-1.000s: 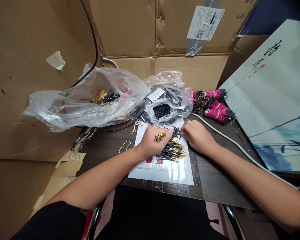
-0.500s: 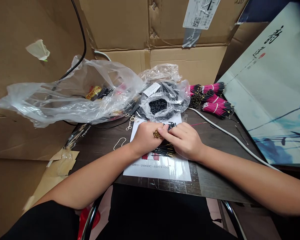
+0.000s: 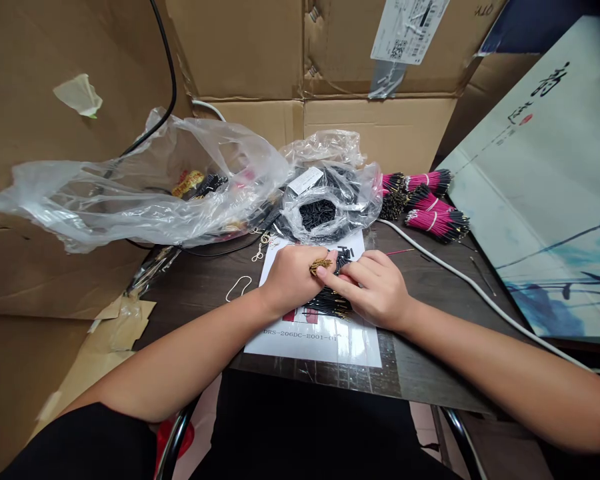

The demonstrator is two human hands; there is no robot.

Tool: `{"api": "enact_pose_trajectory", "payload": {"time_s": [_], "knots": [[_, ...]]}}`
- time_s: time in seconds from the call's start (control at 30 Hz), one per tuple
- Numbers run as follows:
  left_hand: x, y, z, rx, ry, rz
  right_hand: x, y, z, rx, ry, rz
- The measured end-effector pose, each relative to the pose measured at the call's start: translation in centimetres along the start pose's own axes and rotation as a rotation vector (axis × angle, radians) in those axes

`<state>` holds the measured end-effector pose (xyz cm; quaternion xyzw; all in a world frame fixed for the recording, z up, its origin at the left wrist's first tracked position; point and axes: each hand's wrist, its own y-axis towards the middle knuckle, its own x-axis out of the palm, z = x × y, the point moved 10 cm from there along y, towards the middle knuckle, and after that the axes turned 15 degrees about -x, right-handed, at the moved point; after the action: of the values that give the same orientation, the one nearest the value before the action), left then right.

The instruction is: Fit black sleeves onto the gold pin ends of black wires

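Note:
My left hand (image 3: 296, 272) is closed around a bundle of thin black wires. The wires' gold-coloured metal ends (image 3: 320, 267) poke out of the fist toward me, and short black sleeves (image 3: 345, 257) show at the far side. My right hand (image 3: 383, 287) presses against the bundle from the right. Its index finger reaches across to the gold ends while the other fingers curl in; the thumb is hidden. Under both hands more black wires with gold tips (image 3: 329, 304) lie on a printed white sheet (image 3: 290, 343).
A plastic bag of black sleeves (image 3: 317, 213) lies behind the hands. To its left spreads a large clear bag (image 3: 180, 207). Pink wire bundles (image 3: 435, 220) sit at the right, beside a white cable (image 3: 445, 257). Rubber bands (image 3: 239, 288) lie left. Cardboard walls (image 3: 380, 127) enclose the table (image 3: 420, 353).
My right index finger has slid down a little and straightened along the gold ends, which now show more. The right hand's other fingers have loosened slightly. My left hand keeps its grip.

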<state>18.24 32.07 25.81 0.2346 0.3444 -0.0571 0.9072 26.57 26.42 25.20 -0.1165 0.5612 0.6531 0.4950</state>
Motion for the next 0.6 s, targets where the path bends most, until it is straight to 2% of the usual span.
{"api": "enact_pose_trajectory", "payload": {"time_s": [0.13,0.27,0.43,0.53,0.6], "knots": [[0.1,-0.2,0.1,0.005,0.049,0.007,-0.2,0.0,-0.3,-0.021,-0.021,0.021],[0.2,-0.2,0.0,-0.006,0.081,0.012,0.1,0.2,-0.3,0.004,-0.029,-0.012],[0.4,-0.3,0.4,0.025,0.123,-0.023,0.0,0.0,-0.5,0.005,0.014,-0.012],[0.5,-0.5,0.8,0.050,0.094,-0.061,-0.9,-0.4,-0.3,0.006,0.130,0.096],[0.5,-0.6,1.1,0.066,0.041,-0.079,-1.9,-0.8,0.7,0.093,0.207,0.195]]}}
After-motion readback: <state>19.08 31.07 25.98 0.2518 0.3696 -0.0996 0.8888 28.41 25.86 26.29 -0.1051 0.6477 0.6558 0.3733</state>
